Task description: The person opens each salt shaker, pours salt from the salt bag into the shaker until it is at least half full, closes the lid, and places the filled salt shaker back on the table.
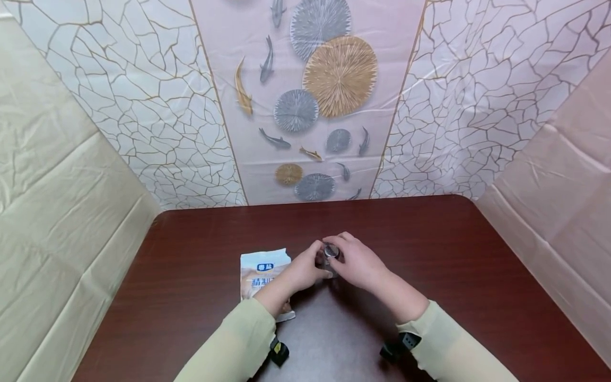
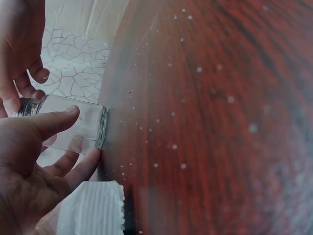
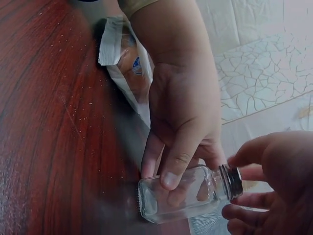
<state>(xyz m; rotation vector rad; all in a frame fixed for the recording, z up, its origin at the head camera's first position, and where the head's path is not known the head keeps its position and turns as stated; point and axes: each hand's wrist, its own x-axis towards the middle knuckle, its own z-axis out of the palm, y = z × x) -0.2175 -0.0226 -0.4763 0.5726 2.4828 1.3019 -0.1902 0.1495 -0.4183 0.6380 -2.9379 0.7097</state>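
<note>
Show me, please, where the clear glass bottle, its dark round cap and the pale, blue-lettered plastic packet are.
Clear glass bottle [image 3: 188, 203]: right wrist view, on the side of its body.
Dark round cap [image 3: 235, 182]: right wrist view, on its side.
Pale, blue-lettered plastic packet [image 1: 260, 275]: head view, on its printed front.

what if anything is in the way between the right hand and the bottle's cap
Nothing visible: the right hand has its fingers around the cap, and the left hand holds the bottle lower down. The bag lies off to the left.
</note>
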